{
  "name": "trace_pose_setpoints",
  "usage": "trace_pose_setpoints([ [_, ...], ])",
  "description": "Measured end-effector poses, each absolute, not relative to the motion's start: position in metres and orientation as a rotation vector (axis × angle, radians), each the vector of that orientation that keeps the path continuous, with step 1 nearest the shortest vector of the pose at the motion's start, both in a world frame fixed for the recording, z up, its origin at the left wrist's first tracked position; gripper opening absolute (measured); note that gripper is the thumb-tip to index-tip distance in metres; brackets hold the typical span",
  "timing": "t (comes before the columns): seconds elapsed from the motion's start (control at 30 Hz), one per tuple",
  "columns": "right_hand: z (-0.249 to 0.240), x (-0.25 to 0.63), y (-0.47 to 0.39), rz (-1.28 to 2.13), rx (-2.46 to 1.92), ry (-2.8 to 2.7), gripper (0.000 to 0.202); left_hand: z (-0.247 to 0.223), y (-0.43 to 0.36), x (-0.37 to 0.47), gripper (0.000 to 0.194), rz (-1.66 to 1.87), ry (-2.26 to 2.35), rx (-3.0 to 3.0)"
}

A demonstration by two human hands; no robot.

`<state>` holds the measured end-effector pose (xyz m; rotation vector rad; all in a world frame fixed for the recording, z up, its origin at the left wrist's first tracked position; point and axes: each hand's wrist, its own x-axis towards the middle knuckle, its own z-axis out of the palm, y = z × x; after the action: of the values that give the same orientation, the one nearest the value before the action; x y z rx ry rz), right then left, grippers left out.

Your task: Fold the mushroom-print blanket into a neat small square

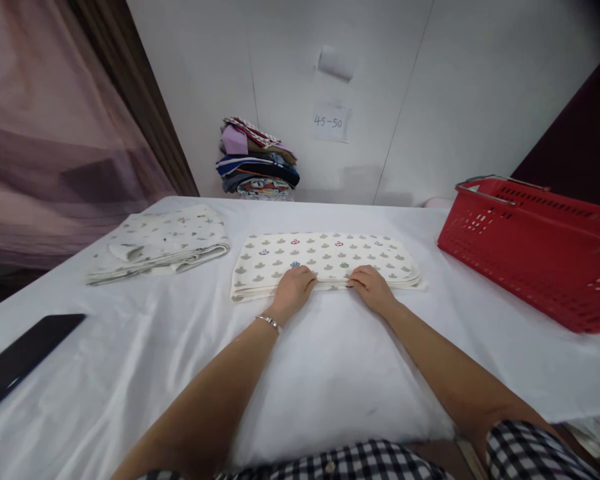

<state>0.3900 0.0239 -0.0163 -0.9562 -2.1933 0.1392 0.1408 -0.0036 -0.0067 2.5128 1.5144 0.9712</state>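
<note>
A folded white cloth [325, 257] with grey duck-like prints and a few coloured ones lies flat in several layers on the white-covered table. My left hand [296, 288] grips its near folded edge just left of the middle, fingers curled over the top. On the same edge, a little to the right, my right hand [371, 285] pinches the layers between thumb and fingers. Both thumbs are partly hidden. Another folded white cloth [175, 233] with small dark prints rests at the left, apart from my hands.
At the right stands a red plastic basket [525, 253] with metal handles. A dark phone-like slab [27, 357] lies at the left edge. Behind the table's far edge rises a stack of folded clothes [257, 160], against a white wall bearing a paper label [331, 123].
</note>
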Motion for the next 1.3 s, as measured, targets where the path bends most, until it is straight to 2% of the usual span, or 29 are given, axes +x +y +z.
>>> trace_pose_setpoints([
  [0.13,-0.016,0.388,0.024,0.095,-0.965,-2.177,0.021,-0.007,-0.004,0.142,0.021,0.956,1.519,2.597],
  [0.37,-0.019,0.388,0.026,0.219,-1.007,-2.157,0.020,-0.005,-0.010,0.154,0.024,0.809,1.540,2.813],
  [0.97,-0.018,0.387,0.024,0.151,-0.989,-2.197,0.022,-0.004,-0.012,0.160,0.016,0.720,1.637,2.754],
  [1.3,-0.016,0.386,0.020,0.096,-0.959,-2.266,0.017,-0.011,-0.007,0.161,0.020,0.684,1.640,2.830],
])
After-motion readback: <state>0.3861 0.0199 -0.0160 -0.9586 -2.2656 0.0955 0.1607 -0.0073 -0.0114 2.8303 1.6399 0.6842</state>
